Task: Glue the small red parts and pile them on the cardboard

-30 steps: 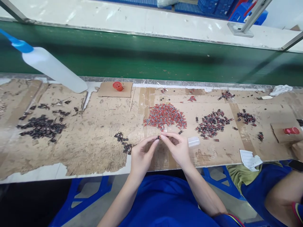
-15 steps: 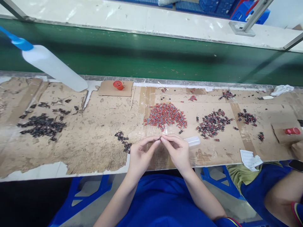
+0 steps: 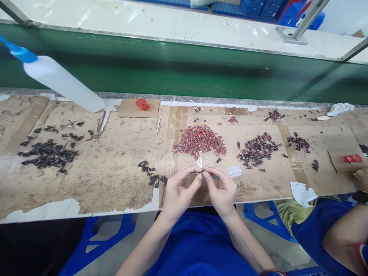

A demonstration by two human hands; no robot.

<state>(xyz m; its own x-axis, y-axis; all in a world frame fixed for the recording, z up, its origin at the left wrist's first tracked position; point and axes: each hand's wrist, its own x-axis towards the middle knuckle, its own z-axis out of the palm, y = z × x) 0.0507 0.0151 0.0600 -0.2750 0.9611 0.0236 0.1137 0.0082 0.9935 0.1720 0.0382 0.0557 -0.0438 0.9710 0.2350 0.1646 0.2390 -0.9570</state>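
My left hand [image 3: 181, 191] and my right hand [image 3: 220, 188] meet fingertip to fingertip above the near edge of the cardboard. Both are closed in a pinch on one small dark part [image 3: 201, 171], mostly hidden by the fingers. Just beyond them lies a heap of small red-and-silver parts [image 3: 199, 141]. To the left of my left hand is a small cluster of black parts [image 3: 153, 179]. A clear plastic bottle [image 3: 234, 171] lies on its side by my right hand, partly behind it. Farther right spreads a pile of black-and-red parts [image 3: 257, 151].
A white squeeze bottle [image 3: 63, 82] with a blue nozzle leans at the left. Black parts [image 3: 47, 154] are heaped below it. Red cups [image 3: 142, 104] stand on cardboard pieces. A thin stick [image 3: 159, 120] lies near one. At the right edge sits another person [image 3: 345, 230].
Both hands have shifted slightly right and nearer to me, still pinched together. More black parts show beside my left hand. The camera view has moved a little.
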